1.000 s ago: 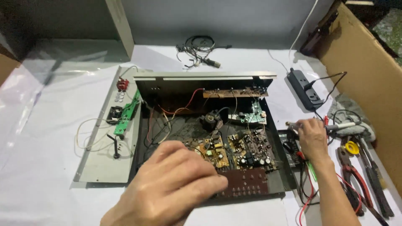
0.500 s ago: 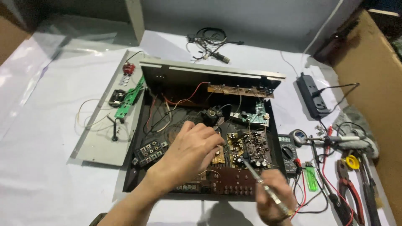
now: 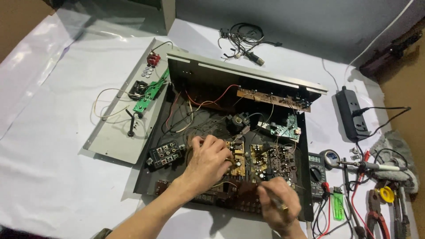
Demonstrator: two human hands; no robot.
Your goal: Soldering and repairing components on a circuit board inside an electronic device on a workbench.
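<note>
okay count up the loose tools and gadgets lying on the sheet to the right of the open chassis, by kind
Power strip: 1
Multimeter: 1
Solder reel: 1
Soldering iron: 1
Green lighter: 1
Red-handled pliers: 1
Total: 6

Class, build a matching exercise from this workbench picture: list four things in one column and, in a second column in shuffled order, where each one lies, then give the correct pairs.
Things
1. power strip
2. green lighter
3. detached grey panel
4. bundle of loose cables

Places
A. left of the open chassis
B. at the far edge of the white sheet, behind the chassis
C. right of the chassis, with a plug in it
D. near the front right, below the multimeter

Pairs: 1-C, 2-D, 3-A, 4-B
</note>
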